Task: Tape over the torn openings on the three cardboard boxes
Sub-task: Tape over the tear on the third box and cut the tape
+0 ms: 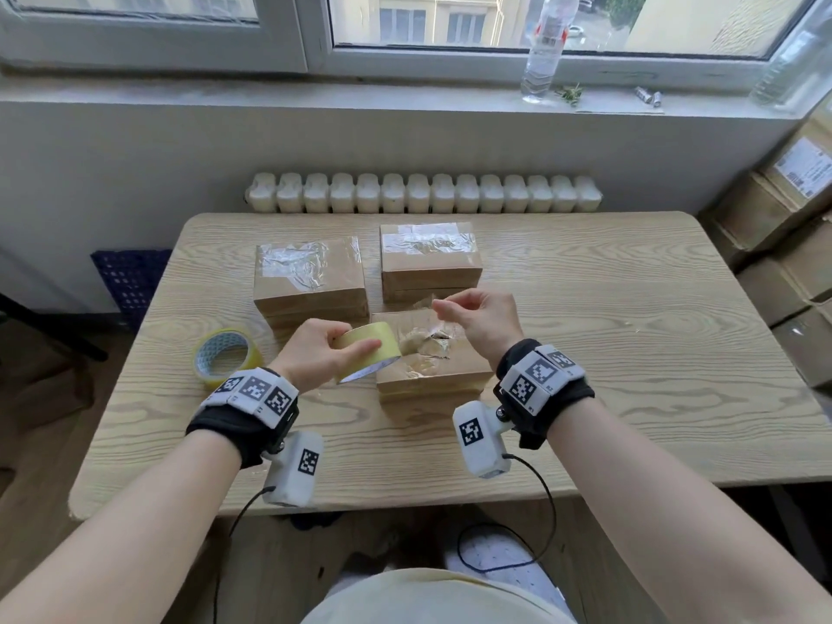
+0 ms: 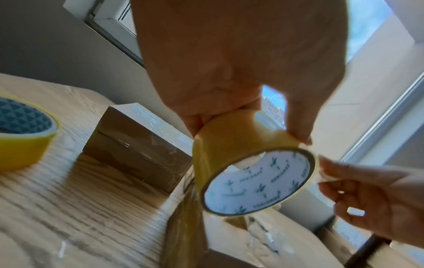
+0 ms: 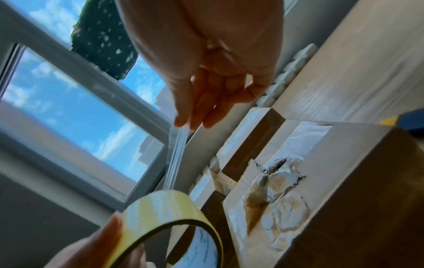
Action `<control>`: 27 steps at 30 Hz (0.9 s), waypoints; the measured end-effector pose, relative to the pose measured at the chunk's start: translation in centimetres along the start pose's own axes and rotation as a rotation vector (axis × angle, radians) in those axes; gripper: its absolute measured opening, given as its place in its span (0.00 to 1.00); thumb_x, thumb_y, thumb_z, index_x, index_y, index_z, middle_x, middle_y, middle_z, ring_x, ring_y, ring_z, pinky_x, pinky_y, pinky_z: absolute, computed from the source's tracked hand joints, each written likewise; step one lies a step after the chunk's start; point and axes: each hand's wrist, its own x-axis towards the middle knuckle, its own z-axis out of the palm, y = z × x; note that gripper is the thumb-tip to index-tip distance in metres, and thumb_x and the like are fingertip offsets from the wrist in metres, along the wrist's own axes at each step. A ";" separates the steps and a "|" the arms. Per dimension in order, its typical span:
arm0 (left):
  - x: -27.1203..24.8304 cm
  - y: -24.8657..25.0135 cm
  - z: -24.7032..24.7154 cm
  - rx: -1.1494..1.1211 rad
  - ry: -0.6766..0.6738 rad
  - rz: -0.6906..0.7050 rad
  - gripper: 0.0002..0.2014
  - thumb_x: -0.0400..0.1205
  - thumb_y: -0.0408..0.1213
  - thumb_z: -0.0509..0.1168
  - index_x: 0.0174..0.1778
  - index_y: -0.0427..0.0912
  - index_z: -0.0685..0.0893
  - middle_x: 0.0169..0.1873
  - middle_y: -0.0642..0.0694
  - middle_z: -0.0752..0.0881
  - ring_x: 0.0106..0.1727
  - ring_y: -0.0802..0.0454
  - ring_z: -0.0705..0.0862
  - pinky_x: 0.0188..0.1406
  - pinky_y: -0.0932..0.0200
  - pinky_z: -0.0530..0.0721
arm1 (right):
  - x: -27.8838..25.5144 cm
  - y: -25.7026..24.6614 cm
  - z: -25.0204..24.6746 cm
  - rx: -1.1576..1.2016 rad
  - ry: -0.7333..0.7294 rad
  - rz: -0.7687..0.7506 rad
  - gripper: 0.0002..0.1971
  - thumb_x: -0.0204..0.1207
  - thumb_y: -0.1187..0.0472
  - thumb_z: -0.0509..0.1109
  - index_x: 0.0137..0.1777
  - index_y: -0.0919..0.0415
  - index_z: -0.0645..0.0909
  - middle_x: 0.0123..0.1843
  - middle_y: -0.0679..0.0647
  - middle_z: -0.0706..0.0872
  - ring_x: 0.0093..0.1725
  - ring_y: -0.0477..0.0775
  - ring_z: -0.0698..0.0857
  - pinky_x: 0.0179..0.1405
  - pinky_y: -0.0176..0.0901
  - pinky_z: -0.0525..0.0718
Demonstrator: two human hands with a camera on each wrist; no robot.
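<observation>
**Tape drawn out over the last torn box**

We've got the tape roll (image 1: 368,349) clamped in our left hand (image 1: 315,349), fingers curled round its outer face, thumb across the front. Our right hand (image 1: 477,324) pinches the free end of the clear strip (image 3: 176,156) between thumb and fingertips (image 3: 195,121), and it runs taut from roll to pinch. Both hang just above the near box (image 1: 432,358), whose torn opening (image 1: 427,344) gapes, crumpled and uncovered. The two far boxes, left (image 1: 310,277) and right (image 1: 430,258), already wear tape on top. To do this well, we'd judge: keep the strip flat and tight, centre it over the tear, land one end on sound cardboard, then smooth across so nothing wrinkles. A spare roll (image 1: 225,355) lies on the table (image 1: 630,353).
</observation>
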 end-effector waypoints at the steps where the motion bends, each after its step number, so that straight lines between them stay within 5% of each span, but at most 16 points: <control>1: 0.1 -0.1 -0.1 0.009 0.002 -0.015 0.20 0.76 0.47 0.72 0.22 0.43 0.75 0.16 0.57 0.69 0.20 0.61 0.66 0.20 0.71 0.64 | 0.0 0.2 0.0 0.022 0.009 0.009 0.06 0.70 0.64 0.79 0.41 0.67 0.87 0.37 0.57 0.89 0.39 0.49 0.88 0.46 0.38 0.87; 7: 0.9 -0.9 -0.4 0.154 0.037 -0.085 0.25 0.74 0.52 0.72 0.20 0.41 0.69 0.19 0.50 0.65 0.22 0.54 0.64 0.24 0.61 0.62 | 0.2 1.6 -0.6 0.085 0.069 0.059 0.05 0.70 0.62 0.79 0.39 0.64 0.87 0.35 0.54 0.88 0.34 0.44 0.86 0.37 0.28 0.83; 13: 2.4 -1.5 -0.8 0.177 0.060 -0.111 0.21 0.75 0.51 0.71 0.25 0.39 0.77 0.21 0.50 0.72 0.24 0.55 0.70 0.24 0.64 0.67 | 1.3 4.0 -2.0 0.097 0.128 0.140 0.06 0.70 0.61 0.78 0.39 0.63 0.87 0.35 0.53 0.89 0.36 0.46 0.87 0.48 0.37 0.85; 17: 4.3 -1.6 -0.7 0.476 0.066 -0.126 0.20 0.74 0.61 0.66 0.30 0.46 0.81 0.28 0.49 0.82 0.36 0.50 0.80 0.34 0.56 0.76 | 1.7 5.9 -1.4 0.022 0.172 0.157 0.07 0.71 0.59 0.78 0.41 0.64 0.87 0.36 0.52 0.89 0.39 0.47 0.87 0.51 0.42 0.86; 27: 6.6 -1.7 1.1 0.691 -0.049 -0.261 0.19 0.74 0.65 0.63 0.33 0.52 0.80 0.36 0.49 0.82 0.42 0.48 0.81 0.38 0.57 0.76 | 3.4 8.2 -0.4 -0.247 0.200 0.210 0.08 0.73 0.54 0.76 0.42 0.59 0.86 0.39 0.50 0.86 0.44 0.50 0.84 0.48 0.45 0.83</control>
